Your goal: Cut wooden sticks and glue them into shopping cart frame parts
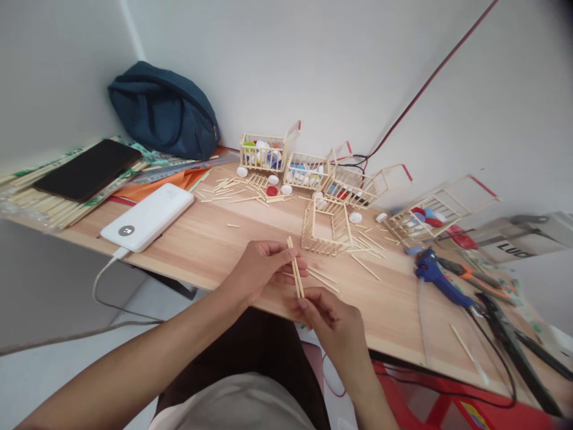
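Wooden sticks [296,270], two: held over the near side of the worktop [219,236], just in front of the open stick frame [329,246]. Left hand [268,266]: fingers pinching both toward the far end. Right hand [335,316]: fingers pinching the near end. Also, relative to that frame: white power bank [150,216], well left; blue glue gun [441,280], right; cap-filled stick cart [263,137], behind and left.

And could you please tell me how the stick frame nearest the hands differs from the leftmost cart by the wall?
The leftmost cart has a raised handle with a red bar; the stick frame shows none. The cart carries colourful caps, while the frame shows no such load. White wheels show on the cart, none on the frame. Both are openwork of thin, pale sticks.
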`<state>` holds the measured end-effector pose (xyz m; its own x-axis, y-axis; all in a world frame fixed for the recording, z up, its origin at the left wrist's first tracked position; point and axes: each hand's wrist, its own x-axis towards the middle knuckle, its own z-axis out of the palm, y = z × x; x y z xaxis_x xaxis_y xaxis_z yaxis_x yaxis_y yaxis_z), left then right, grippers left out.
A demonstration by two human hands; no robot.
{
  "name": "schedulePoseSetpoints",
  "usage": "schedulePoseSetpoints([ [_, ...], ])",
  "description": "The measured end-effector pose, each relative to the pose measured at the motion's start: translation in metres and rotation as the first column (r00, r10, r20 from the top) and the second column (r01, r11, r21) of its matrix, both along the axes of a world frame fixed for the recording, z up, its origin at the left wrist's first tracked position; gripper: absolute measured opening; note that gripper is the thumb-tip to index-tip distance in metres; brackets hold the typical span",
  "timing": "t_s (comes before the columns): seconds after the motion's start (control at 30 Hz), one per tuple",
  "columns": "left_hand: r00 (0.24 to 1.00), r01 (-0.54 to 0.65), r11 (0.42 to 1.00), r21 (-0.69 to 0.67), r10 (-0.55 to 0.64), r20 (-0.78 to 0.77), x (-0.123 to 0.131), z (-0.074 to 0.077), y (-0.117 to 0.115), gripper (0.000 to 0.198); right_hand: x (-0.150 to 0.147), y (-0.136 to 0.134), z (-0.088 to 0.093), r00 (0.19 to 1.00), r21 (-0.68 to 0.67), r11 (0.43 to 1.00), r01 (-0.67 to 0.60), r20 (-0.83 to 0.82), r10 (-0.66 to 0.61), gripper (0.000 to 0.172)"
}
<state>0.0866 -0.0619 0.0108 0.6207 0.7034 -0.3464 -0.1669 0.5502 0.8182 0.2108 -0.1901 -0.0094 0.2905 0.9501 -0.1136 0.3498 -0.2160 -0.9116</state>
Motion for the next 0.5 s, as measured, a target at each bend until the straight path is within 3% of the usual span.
schedulePoseSetpoints([
  [0.13,1.000,0.027,0.993,0.112,-0.026,-0.003,0.000,0.000,-0.004,0.025,-0.003,0.003,0.000,0.929,-0.085,0.996,-0.006,-0.368,-0.026,0.034],
  [0.3,0.998,0.067,0.981,0.181,-0.063,-0.029,0.000,0.005,-0.007,0.024,-0.001,0.001,0.004,0.920,-0.112,0.994,0.000,-0.390,-0.043,0.035],
  [0.5,0.997,0.066,0.984,0.164,-0.070,0.022,0.001,0.009,-0.015,0.023,-0.014,-0.001,-0.001,0.900,-0.093,0.995,0.039,-0.429,-0.075,0.035],
])
